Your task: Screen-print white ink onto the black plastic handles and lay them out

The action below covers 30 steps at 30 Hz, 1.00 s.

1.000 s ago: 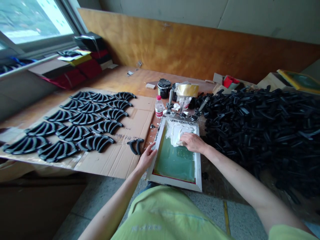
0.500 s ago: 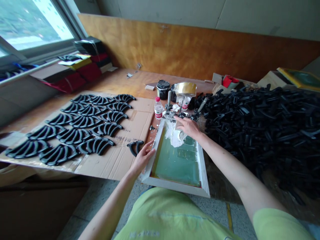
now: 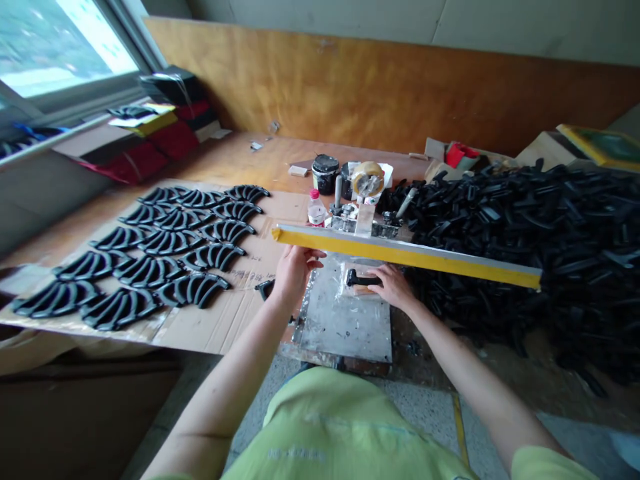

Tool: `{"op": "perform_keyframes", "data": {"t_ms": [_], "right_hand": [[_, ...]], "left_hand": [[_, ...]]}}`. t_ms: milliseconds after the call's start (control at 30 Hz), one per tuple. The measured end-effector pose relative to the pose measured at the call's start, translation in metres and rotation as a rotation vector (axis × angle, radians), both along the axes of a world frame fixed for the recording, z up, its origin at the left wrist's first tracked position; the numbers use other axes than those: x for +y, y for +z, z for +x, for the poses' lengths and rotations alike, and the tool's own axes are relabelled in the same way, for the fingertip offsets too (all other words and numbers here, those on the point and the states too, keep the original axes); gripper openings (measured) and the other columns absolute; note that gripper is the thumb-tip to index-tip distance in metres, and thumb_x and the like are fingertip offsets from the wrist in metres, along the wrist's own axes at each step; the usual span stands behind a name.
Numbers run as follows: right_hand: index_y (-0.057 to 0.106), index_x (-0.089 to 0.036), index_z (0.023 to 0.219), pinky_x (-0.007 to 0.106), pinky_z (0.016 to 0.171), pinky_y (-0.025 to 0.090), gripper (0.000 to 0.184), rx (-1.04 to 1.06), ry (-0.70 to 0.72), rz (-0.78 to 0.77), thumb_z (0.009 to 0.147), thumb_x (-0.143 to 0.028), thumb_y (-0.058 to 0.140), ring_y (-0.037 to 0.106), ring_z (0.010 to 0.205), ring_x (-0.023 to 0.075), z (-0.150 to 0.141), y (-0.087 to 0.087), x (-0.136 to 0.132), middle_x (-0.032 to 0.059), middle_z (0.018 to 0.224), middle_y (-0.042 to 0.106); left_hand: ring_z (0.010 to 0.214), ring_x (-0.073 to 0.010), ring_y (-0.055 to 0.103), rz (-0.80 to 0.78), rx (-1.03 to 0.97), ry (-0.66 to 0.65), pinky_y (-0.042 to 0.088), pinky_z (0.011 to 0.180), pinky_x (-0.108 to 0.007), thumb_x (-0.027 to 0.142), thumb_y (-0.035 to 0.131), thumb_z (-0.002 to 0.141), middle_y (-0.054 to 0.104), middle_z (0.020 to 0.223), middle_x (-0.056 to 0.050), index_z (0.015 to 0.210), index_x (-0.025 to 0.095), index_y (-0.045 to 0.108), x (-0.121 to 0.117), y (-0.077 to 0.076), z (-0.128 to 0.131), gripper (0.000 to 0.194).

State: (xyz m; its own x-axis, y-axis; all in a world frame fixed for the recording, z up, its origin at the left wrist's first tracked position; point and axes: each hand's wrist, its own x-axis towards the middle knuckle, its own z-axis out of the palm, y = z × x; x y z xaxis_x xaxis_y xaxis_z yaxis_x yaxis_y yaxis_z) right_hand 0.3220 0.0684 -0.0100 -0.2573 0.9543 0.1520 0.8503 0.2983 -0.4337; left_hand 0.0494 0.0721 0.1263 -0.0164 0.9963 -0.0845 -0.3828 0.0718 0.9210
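The screen-printing frame (image 3: 410, 252) is tilted up and seen edge-on, its front side bearing yellow tape. My left hand (image 3: 294, 272) is just under the left part of that frame, fingers apart and pointing right, with nothing visible in them. Whether it touches the frame I cannot tell. My right hand (image 3: 395, 287) has its fingertips closed on the right end of a black plastic handle piece (image 3: 361, 279). That piece lies on a small block on the grey metal base plate (image 3: 343, 327). The screen's mesh is hidden from this angle.
Rows of curved black pieces (image 3: 150, 270) lie on cardboard (image 3: 200, 330) at left. A big heap of black parts (image 3: 500, 220) fills the right. Behind the frame stand a red-capped bottle (image 3: 316, 212), a black-smeared tub (image 3: 325, 175), a tape roll (image 3: 369, 181) and metal clamp posts (image 3: 339, 193).
The screen frame has swung up from lying flat, uncovering the base plate. My right hand has left the white ink area and come nearer, onto the black handle piece. My left hand has risen slightly.
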Motion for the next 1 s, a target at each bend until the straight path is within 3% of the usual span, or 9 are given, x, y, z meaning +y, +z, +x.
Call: {"op": "perform_keyframes", "data": {"t_ms": [67, 200, 333, 433, 500, 600, 733, 833, 1000], "right_hand": [[0.066, -0.025, 0.106, 0.036, 0.092, 0.043, 0.023, -0.055, 0.024, 0.001, 0.083, -0.026, 0.065, 0.055, 0.1, 0.022, -0.016, 0.003, -0.008, 0.0055, 0.099, 0.062], [0.067, -0.021, 0.099, 0.034, 0.086, 0.044, 0.015, -0.02, 0.003, 0.087, 0.09, -0.026, 0.056, 0.052, 0.094, 0.0215, -0.049, 0.02, -0.042, 0.0069, 0.091, 0.058], [0.066, -0.019, 0.104, 0.034, 0.083, 0.045, 0.02, 0.017, 0.214, 0.145, 0.093, -0.027, 0.05, 0.052, 0.091, 0.0214, -0.086, 0.03, -0.085, 0.0072, 0.089, 0.058], [0.065, -0.021, 0.109, 0.032, 0.087, 0.046, 0.022, 0.124, 0.313, 0.118, 0.093, -0.03, 0.053, 0.055, 0.095, 0.0192, -0.075, 0.024, -0.087, 0.0057, 0.096, 0.062], [0.067, -0.022, 0.106, 0.031, 0.088, 0.046, 0.02, 0.192, 0.216, 0.082, 0.093, -0.026, 0.052, 0.058, 0.096, 0.0182, -0.042, 0.016, -0.072, 0.005, 0.099, 0.064], [0.07, -0.022, 0.095, 0.033, 0.086, 0.048, 0.021, 0.226, -0.06, -0.007, 0.089, -0.017, 0.051, 0.062, 0.092, 0.019, 0.026, 0.003, -0.036, 0.0044, 0.095, 0.069], [0.072, -0.019, 0.09, 0.032, 0.083, 0.048, 0.023, 0.227, -0.247, -0.053, 0.084, -0.013, 0.051, 0.064, 0.088, 0.0204, 0.099, -0.004, 0.02, 0.0056, 0.092, 0.071], [0.072, -0.018, 0.091, 0.029, 0.083, 0.047, 0.024, 0.238, -0.245, -0.055, 0.083, -0.012, 0.05, 0.064, 0.089, 0.0191, 0.124, -0.006, 0.068, 0.0066, 0.095, 0.071], [0.072, -0.017, 0.087, 0.025, 0.078, 0.044, 0.02, 0.23, -0.268, -0.158, 0.081, -0.015, 0.053, 0.065, 0.088, 0.0188, 0.122, -0.017, 0.162, 0.0066, 0.092, 0.073]], "left_hand": [[0.064, -0.0092, 0.06, -0.138, 0.013, -0.067, 0.046, 0.052, -0.017, 0.052, 0.058, 0.082, 0.066, 0.084, -0.002, 0.118, 0.021, 0.054, -0.02, -0.024, 0.006, 0.048], [0.075, -0.0166, 0.066, -0.51, 0.06, -0.343, 0.05, 0.054, -0.023, 0.056, 0.062, 0.079, 0.069, 0.098, -0.01, 0.118, 0.017, 0.055, -0.072, -0.071, 0.024, 0.055], [0.078, -0.0164, 0.065, -0.568, -0.027, -0.258, 0.054, 0.065, -0.029, 0.057, 0.061, 0.079, 0.068, 0.092, -0.007, 0.106, 0.017, 0.058, -0.095, -0.093, 0.03, 0.049], [0.073, -0.0158, 0.063, -0.533, 0.136, -0.221, 0.053, 0.064, -0.028, 0.058, 0.062, 0.075, 0.067, 0.083, -0.006, 0.104, 0.016, 0.059, -0.09, -0.103, 0.015, 0.051], [0.071, -0.0168, 0.063, -0.463, 0.371, -0.251, 0.05, 0.059, -0.026, 0.063, 0.055, 0.077, 0.068, 0.08, -0.005, 0.103, 0.016, 0.059, -0.083, -0.111, 0.001, 0.054], [0.064, -0.0177, 0.062, -0.342, 0.847, -0.288, 0.045, 0.055, -0.025, 0.063, 0.044, 0.083, 0.066, 0.071, -0.003, 0.089, 0.019, 0.057, -0.079, -0.126, -0.013, 0.046], [0.071, -0.0196, 0.065, -0.048, 1.369, -0.187, 0.045, 0.064, -0.027, 0.048, 0.042, 0.088, 0.066, 0.076, -0.004, 0.082, 0.022, 0.055, -0.085, -0.148, -0.007, 0.03], [0.073, -0.0196, 0.066, 0.112, 1.497, -0.088, 0.047, 0.064, -0.027, 0.042, 0.041, 0.089, 0.066, 0.082, -0.005, 0.083, 0.022, 0.054, -0.091, -0.162, 0.005, 0.024], [0.075, -0.0221, 0.068, 0.115, 1.589, 0.037, 0.052, 0.062, -0.029, 0.038, 0.045, 0.087, 0.069, 0.079, -0.006, 0.079, 0.023, 0.059, -0.099, -0.174, 0.014, 0.023]]}}
